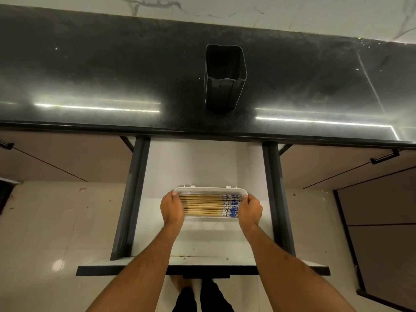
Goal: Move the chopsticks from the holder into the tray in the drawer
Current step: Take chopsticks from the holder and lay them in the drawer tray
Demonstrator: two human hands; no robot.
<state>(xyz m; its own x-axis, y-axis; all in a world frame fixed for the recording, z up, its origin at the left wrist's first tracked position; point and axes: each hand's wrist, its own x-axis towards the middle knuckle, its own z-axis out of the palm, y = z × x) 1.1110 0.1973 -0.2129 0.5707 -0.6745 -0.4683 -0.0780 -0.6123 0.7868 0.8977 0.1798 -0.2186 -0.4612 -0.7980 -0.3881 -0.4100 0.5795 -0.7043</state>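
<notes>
Several wooden chopsticks (203, 205) with blue-and-white patterned ends lie side by side in a white tray (209, 189) inside the open drawer (202, 163). My left hand (172, 209) grips the tray's left end and my right hand (249, 210) grips its right end. A tall dark rectangular holder (225, 86) stands upright on the black countertop (90, 70) behind the drawer, and I see nothing inside it.
The drawer has dark side rails (132, 197) and a dark front edge (202, 270) close to my body. Closed cabinet fronts with black handles (385, 156) flank it. Pale floor tiles (56, 221) lie below.
</notes>
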